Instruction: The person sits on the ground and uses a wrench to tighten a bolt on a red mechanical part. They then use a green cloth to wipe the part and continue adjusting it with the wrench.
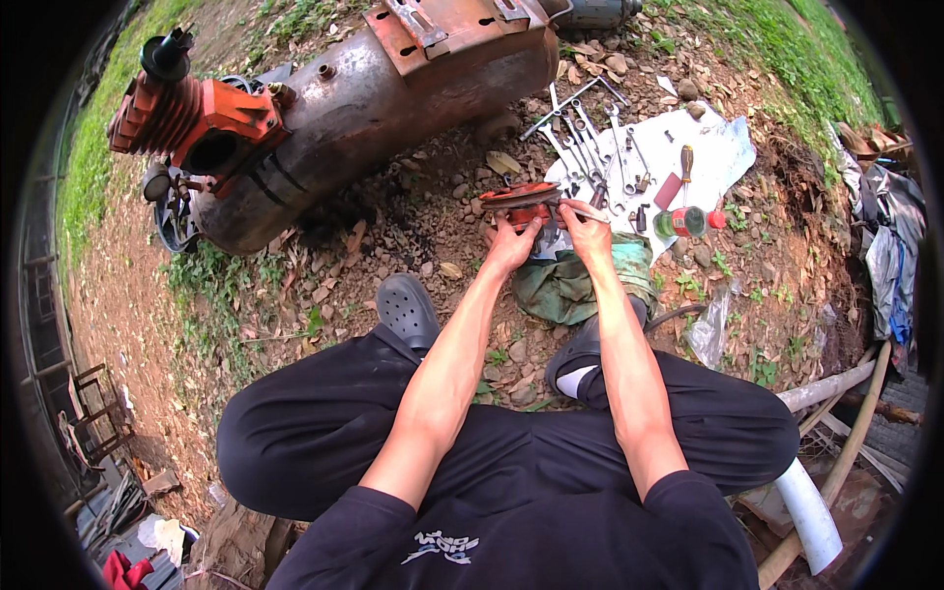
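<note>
My left hand (511, 244) is closed round the lower side of an orange-red metal part (521, 194) with a round, flange-like rim, held above the ground between my knees. At its right side my right hand (588, 238) is closed on a thin pale stick-like object (590, 210), whose exact kind I cannot make out. The fingers hide part of both things. Just below the hands lies a crumpled green cloth (560, 287). Several metal wrenches (580, 140) lie on a white sheet (730, 147) beyond my right hand.
A rusty compressor tank (383, 113) with an orange finned pump head (202, 123) lies at the upper left. A screwdriver (686, 165) and a green-and-red jar (680, 222) are on the sheet. A clear plastic bag (710, 329) and wooden poles (848, 433) are at the right.
</note>
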